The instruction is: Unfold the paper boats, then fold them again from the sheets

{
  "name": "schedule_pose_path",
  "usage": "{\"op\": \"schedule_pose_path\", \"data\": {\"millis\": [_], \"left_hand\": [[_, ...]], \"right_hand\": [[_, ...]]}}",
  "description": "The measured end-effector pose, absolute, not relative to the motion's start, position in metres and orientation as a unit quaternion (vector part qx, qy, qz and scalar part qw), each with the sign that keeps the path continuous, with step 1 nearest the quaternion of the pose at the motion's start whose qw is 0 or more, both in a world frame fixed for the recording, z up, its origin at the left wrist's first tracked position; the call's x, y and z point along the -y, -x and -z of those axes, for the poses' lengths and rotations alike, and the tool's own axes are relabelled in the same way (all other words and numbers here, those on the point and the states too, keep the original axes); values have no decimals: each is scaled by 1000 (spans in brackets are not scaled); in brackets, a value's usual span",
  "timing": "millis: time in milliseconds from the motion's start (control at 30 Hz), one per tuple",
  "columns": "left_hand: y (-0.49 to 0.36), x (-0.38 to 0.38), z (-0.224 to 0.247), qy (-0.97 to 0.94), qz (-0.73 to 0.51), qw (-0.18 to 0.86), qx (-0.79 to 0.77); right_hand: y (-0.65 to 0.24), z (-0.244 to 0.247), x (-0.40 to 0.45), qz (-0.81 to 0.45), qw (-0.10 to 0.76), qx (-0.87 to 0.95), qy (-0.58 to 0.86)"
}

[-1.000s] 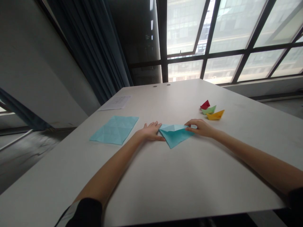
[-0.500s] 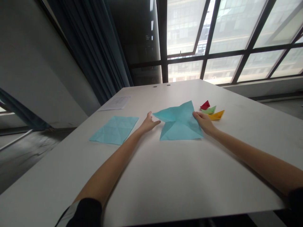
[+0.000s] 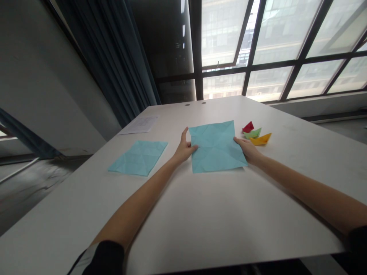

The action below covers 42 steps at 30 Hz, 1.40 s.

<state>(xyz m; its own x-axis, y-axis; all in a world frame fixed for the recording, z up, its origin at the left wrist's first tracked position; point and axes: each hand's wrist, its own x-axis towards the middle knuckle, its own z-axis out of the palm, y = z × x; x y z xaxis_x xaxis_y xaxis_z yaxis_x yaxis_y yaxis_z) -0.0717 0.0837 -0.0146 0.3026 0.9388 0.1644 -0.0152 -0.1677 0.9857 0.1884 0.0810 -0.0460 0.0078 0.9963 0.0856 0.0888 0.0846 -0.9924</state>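
Observation:
A creased, light-blue square sheet of paper [image 3: 216,147] is spread out between my hands, tilted up a little over the table. My left hand [image 3: 185,149] grips its left edge, the thumb lying on the front and the other fingers behind. On the opposite edge, my right hand [image 3: 249,150] pinches the paper, with the thumb at the margin and some fingers hidden behind it. Another light-blue creased paper [image 3: 139,157] lies flat to the left of my left hand.
Small folded paper boats in red [image 3: 248,127], green [image 3: 252,133] and yellow [image 3: 260,139] stand just beyond my right hand. A white printed sheet [image 3: 139,125] lies at the far left of the white table [image 3: 200,217]. Windows and a dark curtain [image 3: 114,53] are behind.
My left hand has moved slightly right and taken hold of the paper's left edge. The paper, previously bent inward at the left, is now opened nearly flat. My right hand keeps its grip.

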Motion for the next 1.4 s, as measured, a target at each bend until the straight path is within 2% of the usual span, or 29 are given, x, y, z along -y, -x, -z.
{"op": "schedule_pose_path", "data": {"millis": [100,200,400,600,767,1067,1400], "left_hand": [[73,-86,15,-616,-460,518,-375],[75,-92,18,-601,-477,508,-392],[74,-102,26,-568,-497,473,-455],[74,-102,26,-510,-516,522,-450],[73,-92,20,-528,-467,563,-432],[70,-86,19,-580,-434,544,-424],[67,-83,15,-496,-439,634,-399]], "right_hand": [[-188,46,-82,-512,510,467,509],[-186,43,-81,-511,526,452,508],[-182,39,-72,-508,521,529,437],[-183,48,-78,-495,510,556,432],[-182,45,-77,-507,507,546,433],[-182,41,-73,-458,491,571,473],[-174,32,-68,-556,521,485,429]]}}
